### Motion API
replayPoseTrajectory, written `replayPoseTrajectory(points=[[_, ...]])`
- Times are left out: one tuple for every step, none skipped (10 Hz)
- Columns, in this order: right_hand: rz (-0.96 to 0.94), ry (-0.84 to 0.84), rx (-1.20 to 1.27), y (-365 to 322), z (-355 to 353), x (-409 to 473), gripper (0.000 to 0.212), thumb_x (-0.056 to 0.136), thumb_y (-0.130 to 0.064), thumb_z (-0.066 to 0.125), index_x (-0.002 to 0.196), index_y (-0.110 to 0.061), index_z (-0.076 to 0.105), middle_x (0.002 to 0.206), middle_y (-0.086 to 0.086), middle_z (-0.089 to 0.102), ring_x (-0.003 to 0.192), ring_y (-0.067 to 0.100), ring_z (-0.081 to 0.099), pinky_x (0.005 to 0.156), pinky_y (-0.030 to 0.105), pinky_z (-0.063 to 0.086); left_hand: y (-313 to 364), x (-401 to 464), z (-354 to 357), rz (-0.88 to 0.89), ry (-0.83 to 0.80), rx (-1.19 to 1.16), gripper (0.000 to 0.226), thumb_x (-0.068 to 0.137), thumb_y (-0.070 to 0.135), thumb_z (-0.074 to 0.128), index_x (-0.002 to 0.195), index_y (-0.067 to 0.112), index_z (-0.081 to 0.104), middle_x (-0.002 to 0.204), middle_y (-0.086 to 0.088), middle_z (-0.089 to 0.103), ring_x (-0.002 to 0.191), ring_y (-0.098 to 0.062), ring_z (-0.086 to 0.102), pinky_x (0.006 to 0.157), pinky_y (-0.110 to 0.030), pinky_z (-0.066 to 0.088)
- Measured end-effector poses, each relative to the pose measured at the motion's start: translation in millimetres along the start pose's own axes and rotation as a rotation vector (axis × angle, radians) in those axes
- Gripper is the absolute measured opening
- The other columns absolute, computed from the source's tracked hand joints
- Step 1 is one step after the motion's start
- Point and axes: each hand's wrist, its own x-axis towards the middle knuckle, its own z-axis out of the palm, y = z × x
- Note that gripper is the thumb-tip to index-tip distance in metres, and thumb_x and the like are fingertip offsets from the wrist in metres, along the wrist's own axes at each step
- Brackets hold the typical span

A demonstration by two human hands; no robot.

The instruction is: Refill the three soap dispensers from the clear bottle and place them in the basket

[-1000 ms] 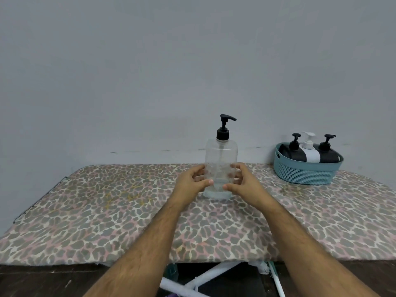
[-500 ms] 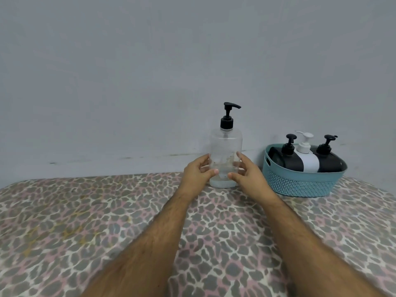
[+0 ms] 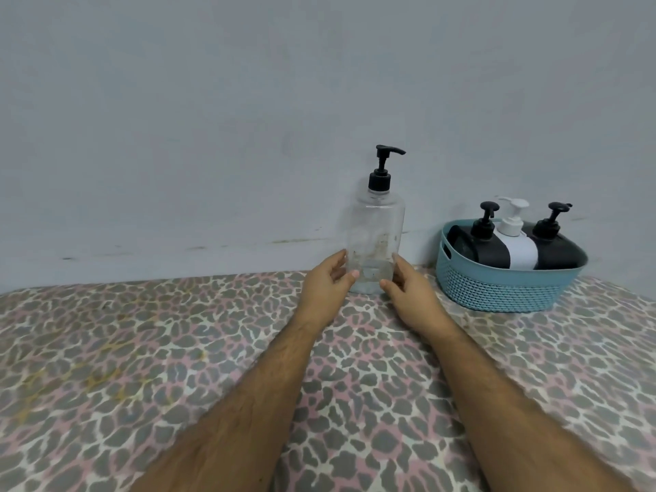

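Since the earlier frame your two hands have carried the tall clear plastic pump bottle (image 3: 374, 239) back to the wall, beside the teal woven plastic basket (image 3: 504, 287) holding three dispensers. Left hand (image 3: 328, 285) and right hand (image 3: 408, 291) cup its base; release evenly so it stays upright. Any leftover liquid is hard to judge.

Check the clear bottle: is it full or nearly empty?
Nearly empty. The clear bottle stands upright, its walls see-through down to a shallow layer of liquid at its base, between the left hand and right hand.
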Motion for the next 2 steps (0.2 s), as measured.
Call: replayPoseTrajectory(points=[[0.05,0.033,-0.188,-2.2,7.0,-7.5,0.031,0.099,-0.02,0.054,0.131,-0.018,0.052,0.117,-0.002,0.065,0.1,0.011,0.057,0.084,0.024,0.046,-2.4,-14.8,-7.7,-0.018,-0.013,0.062,0.061,0.094,0.024,0.065,0.148,0.015,0.04,0.147,0.003,0.048,0.131,-0.009,0.048,0.103,-0.021,0.04],[0.042,0.078,-0.418,-6.7,13.2,-24.2,0.041,0.096,-0.036,0.057,0.131,-0.014,0.052,0.123,0.003,0.062,0.11,0.018,0.055,0.095,0.032,0.047,4.3,-40.9,-23.9,-0.016,0.026,0.167,0.06,0.093,0.033,0.065,0.147,0.019,0.043,0.149,0.002,0.048,0.131,-0.009,0.048,0.097,-0.016,0.04]])
